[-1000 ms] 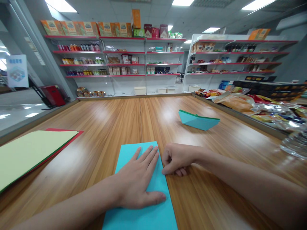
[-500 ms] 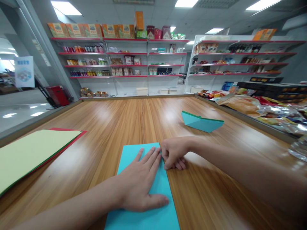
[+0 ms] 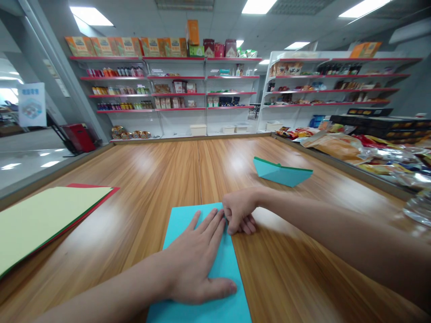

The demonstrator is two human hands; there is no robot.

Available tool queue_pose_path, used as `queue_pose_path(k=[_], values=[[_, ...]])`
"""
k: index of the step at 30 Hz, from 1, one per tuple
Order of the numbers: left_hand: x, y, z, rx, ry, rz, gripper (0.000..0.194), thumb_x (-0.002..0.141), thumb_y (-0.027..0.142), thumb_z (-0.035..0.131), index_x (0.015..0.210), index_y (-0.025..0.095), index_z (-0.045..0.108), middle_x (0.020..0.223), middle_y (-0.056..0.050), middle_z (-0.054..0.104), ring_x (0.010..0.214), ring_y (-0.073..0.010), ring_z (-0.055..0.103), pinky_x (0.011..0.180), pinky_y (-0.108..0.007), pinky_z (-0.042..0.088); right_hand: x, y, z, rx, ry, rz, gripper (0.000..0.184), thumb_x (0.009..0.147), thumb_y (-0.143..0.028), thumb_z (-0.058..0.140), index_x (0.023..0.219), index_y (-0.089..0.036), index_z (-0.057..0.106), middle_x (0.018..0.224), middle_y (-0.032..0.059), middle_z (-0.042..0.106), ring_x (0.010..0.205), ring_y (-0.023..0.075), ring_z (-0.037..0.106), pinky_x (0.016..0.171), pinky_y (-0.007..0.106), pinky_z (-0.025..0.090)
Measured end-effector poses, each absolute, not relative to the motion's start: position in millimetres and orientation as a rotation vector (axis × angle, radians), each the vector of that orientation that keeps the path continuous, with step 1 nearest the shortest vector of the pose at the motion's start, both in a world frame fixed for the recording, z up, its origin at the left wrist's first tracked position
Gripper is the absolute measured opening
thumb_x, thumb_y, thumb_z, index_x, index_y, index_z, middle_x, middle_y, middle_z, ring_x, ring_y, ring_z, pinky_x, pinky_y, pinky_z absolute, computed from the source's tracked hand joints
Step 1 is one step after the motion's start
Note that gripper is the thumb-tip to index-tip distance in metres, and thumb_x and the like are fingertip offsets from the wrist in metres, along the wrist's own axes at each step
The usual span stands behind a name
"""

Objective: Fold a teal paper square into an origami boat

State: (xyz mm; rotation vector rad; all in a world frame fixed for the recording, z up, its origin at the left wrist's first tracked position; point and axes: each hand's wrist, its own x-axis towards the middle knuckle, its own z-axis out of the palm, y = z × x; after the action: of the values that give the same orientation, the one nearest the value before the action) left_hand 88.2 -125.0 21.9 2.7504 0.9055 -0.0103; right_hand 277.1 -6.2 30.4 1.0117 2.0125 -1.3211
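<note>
Shelves rise beyond blue paper on the table. The left hand lies spread flat on it; the right hand, curled into a fist, meets its right edge. Creasing, I'd say; the next stroke wants it held still.

No lettering can be read with certainty. The white sign at the far left carries a line of blue characters above a picture, too blurred to make out. The orange boxes along the far top shelf bear print too small to read.
</note>
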Motion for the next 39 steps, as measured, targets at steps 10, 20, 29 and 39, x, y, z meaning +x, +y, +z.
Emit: queue_pose_path(k=[10,20,29,39], values=[[89,-125,23,2.733,0.920,-0.038,0.099,0.083,0.072,0.034,0.147,0.004,0.002,0.151,-0.021,-0.005,0.140,-0.0340,-0.007,0.112,-0.058,0.001,278,22,31,1.104,2.024,-1.337,0.028,0.063,-0.037,0.071,0.064,-0.010,0.063,0.052,0.0018,0.066,0.045,0.0138,0.063,0.042,0.020,0.050],[88,-123,23,2.721,0.923,-0.035,0.096,0.082,0.075,0.031,0.149,0.013,0.005,0.151,-0.020,-0.008,0.139,-0.0349,-0.009,0.110,-0.061,0.001,283,49,28,1.218,2.090,-1.389,0.035,0.062,-0.042,0.074,0.067,-0.009,0.063,0.055,0.0036,0.068,0.045,0.0139,0.064,0.041,0.019,0.050],[87,-126,21,2.741,0.920,-0.006,0.093,0.083,0.073,0.033,0.149,0.013,0.007,0.151,-0.020,-0.007,0.139,-0.0363,-0.007,0.110,-0.062,0.003,289,46,25,1.606,2.376,-1.265,0.026,0.074,-0.030,0.058,0.057,-0.010,0.057,0.043,0.0029,0.060,0.037,0.0128,0.057,0.036,0.019,0.043],[86,-127,23,2.739,0.931,0.048,0.093,0.082,0.073,0.037,0.149,0.015,0.008,0.152,-0.016,-0.003,0.140,-0.0353,-0.002,0.111,-0.061,0.005,306,-29,5,1.788,3.077,-1.013,0.023,0.083,-0.020,0.049,0.102,-0.013,0.060,0.080,0.0050,0.066,0.075,0.0149,0.062,0.067,0.025,0.048]])
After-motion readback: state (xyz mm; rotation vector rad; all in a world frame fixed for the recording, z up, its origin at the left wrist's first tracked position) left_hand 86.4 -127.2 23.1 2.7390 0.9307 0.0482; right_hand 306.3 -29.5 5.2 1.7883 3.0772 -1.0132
